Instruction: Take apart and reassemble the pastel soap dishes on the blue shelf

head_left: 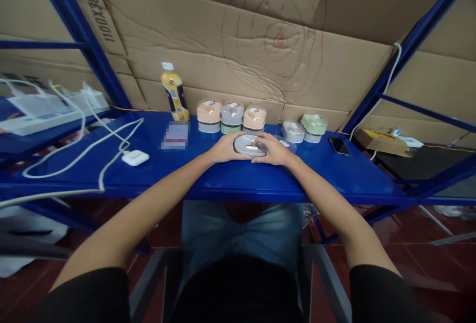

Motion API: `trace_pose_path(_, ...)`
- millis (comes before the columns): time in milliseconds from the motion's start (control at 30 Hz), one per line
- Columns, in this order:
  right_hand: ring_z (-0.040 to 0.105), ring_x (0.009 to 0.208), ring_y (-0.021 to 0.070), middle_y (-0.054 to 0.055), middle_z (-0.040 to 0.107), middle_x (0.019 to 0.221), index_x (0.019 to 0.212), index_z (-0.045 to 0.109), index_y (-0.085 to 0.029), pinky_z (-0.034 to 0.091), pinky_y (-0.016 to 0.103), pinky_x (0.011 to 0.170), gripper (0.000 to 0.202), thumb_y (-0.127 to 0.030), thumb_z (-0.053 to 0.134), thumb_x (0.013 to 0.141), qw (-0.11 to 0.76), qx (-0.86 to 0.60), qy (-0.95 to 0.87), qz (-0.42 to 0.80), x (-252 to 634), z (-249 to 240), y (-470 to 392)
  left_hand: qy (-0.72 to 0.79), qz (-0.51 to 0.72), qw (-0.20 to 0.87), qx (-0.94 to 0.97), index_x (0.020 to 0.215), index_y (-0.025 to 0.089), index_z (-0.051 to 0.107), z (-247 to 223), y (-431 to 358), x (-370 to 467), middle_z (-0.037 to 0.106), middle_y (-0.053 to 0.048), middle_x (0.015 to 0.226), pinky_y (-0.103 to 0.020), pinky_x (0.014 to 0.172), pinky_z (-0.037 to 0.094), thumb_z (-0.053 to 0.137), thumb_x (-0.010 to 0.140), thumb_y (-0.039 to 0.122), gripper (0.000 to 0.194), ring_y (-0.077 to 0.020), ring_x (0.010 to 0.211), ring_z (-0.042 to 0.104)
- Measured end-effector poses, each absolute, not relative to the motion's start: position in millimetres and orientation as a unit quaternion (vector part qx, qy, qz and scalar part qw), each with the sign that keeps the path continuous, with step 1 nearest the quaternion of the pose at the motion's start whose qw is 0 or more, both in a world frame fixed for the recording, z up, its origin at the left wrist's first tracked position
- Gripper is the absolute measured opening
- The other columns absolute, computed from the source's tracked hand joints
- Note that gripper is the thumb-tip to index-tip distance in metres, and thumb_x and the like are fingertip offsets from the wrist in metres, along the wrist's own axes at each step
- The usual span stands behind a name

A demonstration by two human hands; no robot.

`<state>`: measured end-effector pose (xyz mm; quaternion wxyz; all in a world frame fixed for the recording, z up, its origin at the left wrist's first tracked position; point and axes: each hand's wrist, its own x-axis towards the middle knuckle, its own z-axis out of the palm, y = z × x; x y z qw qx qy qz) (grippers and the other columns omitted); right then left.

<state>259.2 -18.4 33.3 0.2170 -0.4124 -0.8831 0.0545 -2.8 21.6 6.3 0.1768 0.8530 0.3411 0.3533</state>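
Note:
A grey oval container [250, 145] with a pale oblong piece in the middle of its top rests on the blue shelf, close to the front edge. My left hand [224, 148] is wrapped round its left side. From the right, my right hand [274, 149] grips the other side, fingertips on the top. Just behind my right hand lies a clear plastic piece [288, 144], partly hidden. Beyond my hands stand stacked oval containers: a peach one [209, 110], a grey one [232, 113] and another peach one [255, 116] on top.
Farther right are a single grey container [293, 132] and a green one [314, 123] on a grey one. A phone [339, 146] lies beside them. Leftward are a yellow drink bottle [174, 95], a blurred-out packet [175, 135], a white earphone case [136, 158] and looping white cables [74, 137].

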Motion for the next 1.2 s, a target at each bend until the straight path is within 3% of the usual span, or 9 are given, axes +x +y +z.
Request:
trace_pose_path(367,0.051,0.154,0.0407,0.015,0.056,0.162,0.118,0.083,-0.026,0.04,0.062,0.129,0.044,-0.049,0.096,0.083,0.204,-0.42,-0.884,0.037,259,31,-15,0.323,0.366,0.166,0.857,0.148,0.017,0.064,7,23,-4,0.072,-0.019,0.151,-0.059,0.121,0.053,0.098,0.067,0.067,0.101,-0.0449,0.138,0.068)
trace_pose_path(600,0.066,0.128,0.0363,0.014,0.067,0.135,0.129,0.073,-0.025,0.052,0.055,0.116,0.066,-0.065,0.09,0.08,0.32,-0.395,-0.86,0.053,277,38,-8,0.31,0.374,0.221,0.846,0.159,0.017,0.05,2,25,-3,0.065,-0.022,0.158,-0.059,0.118,0.056,0.097,0.066,0.068,0.116,-0.0437,0.14,0.067)
trace_pose_path(767,0.069,0.117,0.0365,0.017,0.072,0.129,0.136,0.067,-0.022,0.056,0.052,0.102,0.075,-0.075,0.078,0.084,0.386,-0.509,-0.767,0.059,316,52,1,0.351,0.309,0.191,0.863,0.155,0.015,0.054,-1,30,-4,0.07,-0.022,0.147,-0.062,0.119,0.053,0.093,0.069,0.068,0.109,-0.0466,0.139,0.067)
trace_pose_path(1000,0.068,0.115,0.0377,0.022,0.071,0.128,0.131,0.07,-0.014,0.055,0.053,0.102,0.077,-0.074,0.075,0.082,0.321,-0.627,-0.709,0.033,348,53,11,0.422,0.307,0.18,0.834,0.144,0.016,0.06,4,40,-14,0.072,-0.021,0.14,-0.062,0.11,0.056,0.095,0.067,0.066,0.099,-0.0475,0.13,0.07)
trace_pose_path(1200,0.066,0.126,0.0402,0.021,0.068,0.136,0.136,0.068,-0.018,0.053,0.055,0.11,0.073,-0.069,0.079,0.085,0.315,-0.577,-0.754,0.007,334,51,6,0.388,0.319,0.218,0.837,0.152,0.017,0.053,1,39,-14,0.071,-0.021,0.145,-0.063,0.116,0.053,0.098,0.065,0.062,0.108,-0.0465,0.137,0.068)
